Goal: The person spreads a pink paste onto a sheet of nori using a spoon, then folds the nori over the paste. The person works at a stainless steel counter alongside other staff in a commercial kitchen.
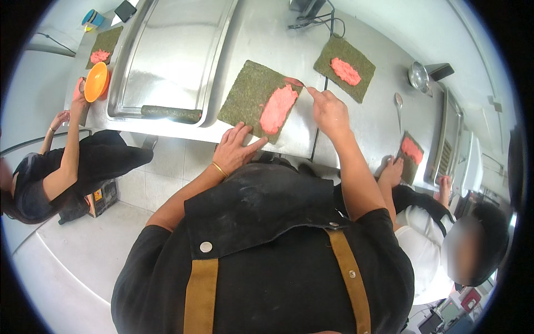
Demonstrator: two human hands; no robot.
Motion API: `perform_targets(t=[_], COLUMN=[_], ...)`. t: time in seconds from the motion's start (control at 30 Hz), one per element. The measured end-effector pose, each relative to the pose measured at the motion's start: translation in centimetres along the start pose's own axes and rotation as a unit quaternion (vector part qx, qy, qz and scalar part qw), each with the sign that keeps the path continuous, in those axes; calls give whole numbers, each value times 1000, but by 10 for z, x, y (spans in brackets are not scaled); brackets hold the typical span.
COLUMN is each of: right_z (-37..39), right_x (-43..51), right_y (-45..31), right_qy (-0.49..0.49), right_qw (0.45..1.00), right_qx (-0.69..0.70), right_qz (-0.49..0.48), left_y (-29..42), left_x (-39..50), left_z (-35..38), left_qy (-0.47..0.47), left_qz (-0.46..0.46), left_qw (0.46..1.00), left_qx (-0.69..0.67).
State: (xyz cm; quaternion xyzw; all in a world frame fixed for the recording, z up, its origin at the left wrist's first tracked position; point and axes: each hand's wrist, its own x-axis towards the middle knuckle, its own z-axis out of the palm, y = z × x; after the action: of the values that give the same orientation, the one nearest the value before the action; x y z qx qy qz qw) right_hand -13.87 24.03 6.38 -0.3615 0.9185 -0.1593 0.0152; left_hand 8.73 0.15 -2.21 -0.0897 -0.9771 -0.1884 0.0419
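Observation:
Before me on the steel table lies a green seaweed sheet [244,94], with a long patch of pink paste [278,109] along its right side. My right hand [331,109] grips a spoon [294,82] by its handle; the pink-smeared bowl rests at or just over the sheet's upper right corner, above the paste. My left hand [238,144] presses its fingertips on the sheet's lower edge, fingers spread. To the upper right lies another seaweed sheet [365,75] bearing pink paste [346,71]. A dark green seaweed roll [171,114] lies along the near edge inside a metal tray [220,54].
At left, a co-worker holds an orange bowl [96,82] beside seaweed sheets with pink paste. Another co-worker at right works at a seaweed sheet [406,167]; a spoon [399,101], a metal bowl [418,77] and a second tray stand nearby. Black cables [321,21] lie at the back.

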Motion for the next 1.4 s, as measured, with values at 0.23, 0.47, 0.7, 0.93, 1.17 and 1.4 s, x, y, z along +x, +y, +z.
perform_targets(t=[0.23,0.47,0.7,0.93,1.17,1.4], right_z=[9,5,-21,8,20,52], right_x=[-8,-1,3,-77,-140,-133], right_y=[-6,-26,-20,-66,-83,-95], right_qy=[-64,-111,41,25,18,93], right_qw=[997,991,994,961,949,967], right_qx=[-53,-69,20,251,223,130], right_qz=[-3,-18,103,109,224,197], left_y=[0,2,-13,-6,2,-7], left_x=[0,-1,10,42,59,50], left_z=[2,5,-19,-50,-49,-48], left_qy=[16,14,-8,-47,-54,-103], left_qz=[4,20,140,49,118,139], left_qw=[1000,1000,985,991,981,981], left_qx=[-11,1,-96,-112,-145,-84])
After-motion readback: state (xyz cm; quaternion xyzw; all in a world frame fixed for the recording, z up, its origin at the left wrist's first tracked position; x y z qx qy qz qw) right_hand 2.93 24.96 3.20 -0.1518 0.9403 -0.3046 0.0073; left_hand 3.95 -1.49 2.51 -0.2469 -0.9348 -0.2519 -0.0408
